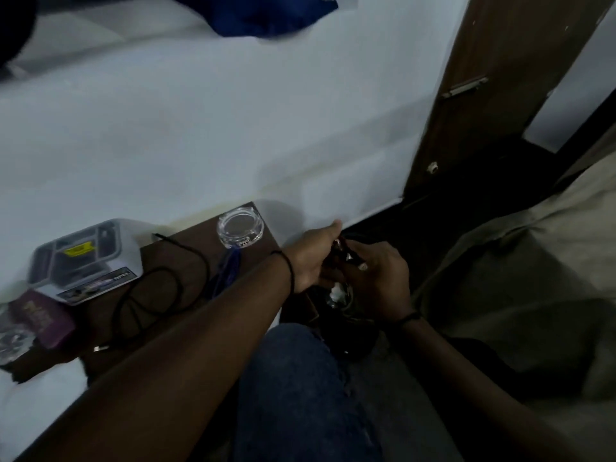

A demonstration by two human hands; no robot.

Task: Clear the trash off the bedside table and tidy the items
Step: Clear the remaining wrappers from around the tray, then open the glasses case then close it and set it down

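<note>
The dark wooden bedside table (186, 258) stands against the white wall. On it are a clear glass ashtray (240, 230), a black cable (156, 295) in loose loops, a blue pen-like item (228, 266), a white product box (85, 260), a maroon booklet (41, 320) and a wristwatch (13, 341). Both hands are past the table's right edge, over a dark bag (343, 328) on the floor. My left hand (315, 253) and my right hand (380, 281) are closed together on small crumpled trash (340, 288), dark and white, mostly hidden by the fingers.
A brown wooden door frame (466, 105) rises at the right. A beige bed cover (533, 278) fills the right side. My knee in blue jeans (300, 388) is below the hands. Blue cloth (263, 15) hangs at the top.
</note>
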